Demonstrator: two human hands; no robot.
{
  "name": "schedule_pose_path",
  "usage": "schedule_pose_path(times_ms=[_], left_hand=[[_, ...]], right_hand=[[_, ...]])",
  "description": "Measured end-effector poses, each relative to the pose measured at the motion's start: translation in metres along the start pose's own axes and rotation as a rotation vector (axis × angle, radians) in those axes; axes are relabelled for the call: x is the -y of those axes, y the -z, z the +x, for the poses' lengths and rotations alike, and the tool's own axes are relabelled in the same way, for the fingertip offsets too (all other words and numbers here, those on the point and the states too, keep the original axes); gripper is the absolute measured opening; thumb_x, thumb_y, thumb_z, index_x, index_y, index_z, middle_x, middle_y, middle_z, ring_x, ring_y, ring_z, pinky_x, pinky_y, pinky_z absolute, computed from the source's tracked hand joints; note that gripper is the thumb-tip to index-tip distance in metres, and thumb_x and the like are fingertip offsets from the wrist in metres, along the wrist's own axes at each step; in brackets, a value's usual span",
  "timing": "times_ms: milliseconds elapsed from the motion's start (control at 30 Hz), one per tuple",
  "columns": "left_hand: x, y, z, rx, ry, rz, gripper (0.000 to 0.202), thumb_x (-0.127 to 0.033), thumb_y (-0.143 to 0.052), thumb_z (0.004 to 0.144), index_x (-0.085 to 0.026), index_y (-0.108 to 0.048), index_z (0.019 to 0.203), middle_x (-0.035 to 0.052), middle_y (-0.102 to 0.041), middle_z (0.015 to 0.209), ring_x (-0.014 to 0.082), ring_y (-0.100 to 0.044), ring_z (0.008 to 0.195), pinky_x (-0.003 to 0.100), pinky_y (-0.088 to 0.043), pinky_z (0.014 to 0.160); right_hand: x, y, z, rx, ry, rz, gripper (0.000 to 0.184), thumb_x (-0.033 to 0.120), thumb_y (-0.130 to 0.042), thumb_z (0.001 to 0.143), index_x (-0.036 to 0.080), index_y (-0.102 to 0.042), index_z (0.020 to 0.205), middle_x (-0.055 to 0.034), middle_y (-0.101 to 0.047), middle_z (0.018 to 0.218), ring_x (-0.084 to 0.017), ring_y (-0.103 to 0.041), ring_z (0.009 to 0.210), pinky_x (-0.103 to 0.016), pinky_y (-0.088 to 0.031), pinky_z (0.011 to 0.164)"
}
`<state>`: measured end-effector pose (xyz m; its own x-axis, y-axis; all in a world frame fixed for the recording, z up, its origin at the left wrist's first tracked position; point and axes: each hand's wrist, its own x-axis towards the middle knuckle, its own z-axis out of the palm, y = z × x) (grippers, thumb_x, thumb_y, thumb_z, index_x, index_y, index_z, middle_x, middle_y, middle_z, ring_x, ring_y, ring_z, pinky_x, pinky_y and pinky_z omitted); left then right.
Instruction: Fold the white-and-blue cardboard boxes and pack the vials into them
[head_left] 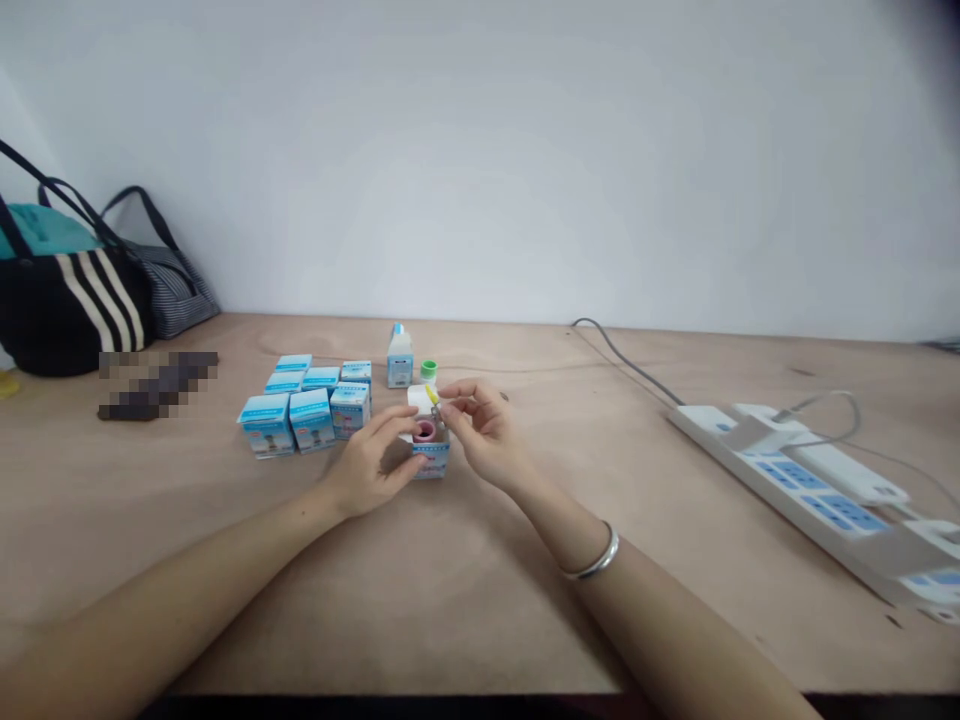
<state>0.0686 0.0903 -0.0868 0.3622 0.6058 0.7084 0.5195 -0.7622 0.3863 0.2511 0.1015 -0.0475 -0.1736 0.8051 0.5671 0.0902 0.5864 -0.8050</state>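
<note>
A small blue-and-white carton (430, 462) stands upright on the table with its top flap raised. Inside its opening sits a pink ring-shaped item (424, 431). My left hand (375, 460) grips the carton from the left, thumb at the front and fingers near the back edge. Above the right side of the opening, my right hand (484, 430) is closed in a pinch on a small yellow-tipped piece (433, 394) with a metallic lower part. The exact kind of that piece is too small to make out. Just behind is a white container with a green top (428, 370).
Several closed blue-and-white cartons (312, 420) stand grouped left of my hands. Another carton (400, 360) with a raised, peaked top is behind. A power strip (810, 490) with cables lies at right. Bags (75, 300) and a blurred dark object (159, 385) are at left.
</note>
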Motion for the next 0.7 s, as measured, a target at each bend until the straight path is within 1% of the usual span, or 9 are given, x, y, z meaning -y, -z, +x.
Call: schedule_pose_path(times_ms=[100, 167, 233, 300, 400, 467, 533, 600, 700], left_hand=[[0.000, 0.001, 0.001, 0.006, -0.005, -0.001, 0.028, -0.025, -0.062, 0.079, -0.022, -0.055, 0.106, 0.0095, -0.057, 0.123, 0.0226, -0.056, 0.114, 0.039, -0.047, 0.096], [0.000, 0.000, 0.000, 0.010, -0.007, -0.004, 0.029, -0.024, -0.062, 0.079, -0.022, -0.055, 0.107, 0.0093, -0.056, 0.123, 0.0226, -0.055, 0.115, 0.040, -0.047, 0.097], [0.002, 0.000, 0.000, 0.011, -0.005, -0.008, 0.029, -0.024, -0.062, 0.078, -0.022, -0.055, 0.107, 0.0093, -0.056, 0.124, 0.0227, -0.056, 0.114, 0.039, -0.047, 0.096], [0.003, -0.001, -0.001, 0.010, -0.006, -0.010, 0.030, -0.024, -0.062, 0.078, -0.022, -0.055, 0.107, 0.0093, -0.056, 0.124, 0.0227, -0.056, 0.114, 0.039, -0.048, 0.096], [0.004, -0.002, -0.001, 0.008, -0.011, -0.009, 0.029, -0.026, -0.061, 0.080, -0.022, -0.055, 0.108, 0.0093, -0.055, 0.124, 0.0222, -0.056, 0.114, 0.039, -0.047, 0.097], [0.004, -0.002, -0.001, 0.011, -0.008, -0.010, 0.028, -0.026, -0.061, 0.080, -0.022, -0.055, 0.107, 0.0094, -0.055, 0.124, 0.0219, -0.055, 0.115, 0.039, -0.046, 0.098], [0.004, -0.002, -0.001, 0.016, -0.005, -0.013, 0.028, -0.026, -0.061, 0.080, -0.022, -0.055, 0.107, 0.0094, -0.055, 0.124, 0.0218, -0.055, 0.115, 0.039, -0.046, 0.098], [0.003, -0.002, -0.001, 0.016, -0.002, -0.015, 0.028, -0.026, -0.061, 0.080, -0.022, -0.055, 0.107, 0.0093, -0.055, 0.124, 0.0218, -0.055, 0.115, 0.039, -0.046, 0.098], [0.003, -0.002, -0.002, 0.016, 0.004, -0.010, 0.029, -0.027, -0.061, 0.080, -0.022, -0.054, 0.108, 0.0090, -0.055, 0.124, 0.0217, -0.055, 0.114, 0.039, -0.046, 0.098]], right_hand=[[0.003, 0.001, -0.003, -0.003, 0.146, -0.287, 0.008, 0.020, -0.055, 0.079, 0.020, -0.056, 0.086, -0.0034, -0.059, 0.085, -0.013, -0.058, 0.066, -0.030, -0.049, 0.064], [0.006, 0.003, -0.004, -0.021, 0.230, -0.443, 0.011, 0.016, -0.053, 0.079, 0.020, -0.057, 0.088, -0.0031, -0.060, 0.080, -0.016, -0.058, 0.069, -0.032, -0.048, 0.069], [0.007, 0.005, -0.002, -0.053, 0.272, -0.520, 0.012, 0.017, -0.051, 0.081, 0.021, -0.058, 0.090, -0.0037, -0.061, 0.078, -0.019, -0.059, 0.077, -0.036, -0.047, 0.077], [0.007, 0.008, 0.002, -0.028, 0.276, -0.545, 0.016, 0.024, -0.051, 0.085, 0.021, -0.060, 0.097, -0.0066, -0.062, 0.088, -0.021, -0.059, 0.089, -0.038, -0.045, 0.083], [0.003, 0.011, 0.007, 0.140, 0.263, -0.604, 0.026, 0.032, -0.051, 0.088, 0.025, -0.059, 0.111, -0.0094, -0.058, 0.112, -0.023, -0.052, 0.109, -0.041, -0.041, 0.092], [0.001, 0.012, 0.010, 0.220, 0.249, -0.633, 0.025, 0.034, -0.049, 0.089, 0.026, -0.060, 0.110, -0.0083, -0.056, 0.118, -0.023, -0.048, 0.115, -0.043, -0.037, 0.095], [0.000, 0.014, 0.010, 0.230, 0.243, -0.606, 0.019, 0.034, -0.049, 0.089, 0.023, -0.062, 0.099, -0.0074, -0.060, 0.113, -0.023, -0.050, 0.113, -0.043, -0.036, 0.096], [0.000, 0.016, 0.009, 0.213, 0.243, -0.543, 0.016, 0.033, -0.050, 0.089, 0.022, -0.062, 0.090, -0.0061, -0.064, 0.102, -0.021, -0.055, 0.105, -0.042, -0.037, 0.094], [0.000, 0.018, 0.007, 0.189, 0.222, -0.430, 0.019, 0.033, -0.047, 0.091, 0.022, -0.062, 0.090, -0.0042, -0.067, 0.089, -0.019, -0.060, 0.092, -0.039, -0.042, 0.088]])
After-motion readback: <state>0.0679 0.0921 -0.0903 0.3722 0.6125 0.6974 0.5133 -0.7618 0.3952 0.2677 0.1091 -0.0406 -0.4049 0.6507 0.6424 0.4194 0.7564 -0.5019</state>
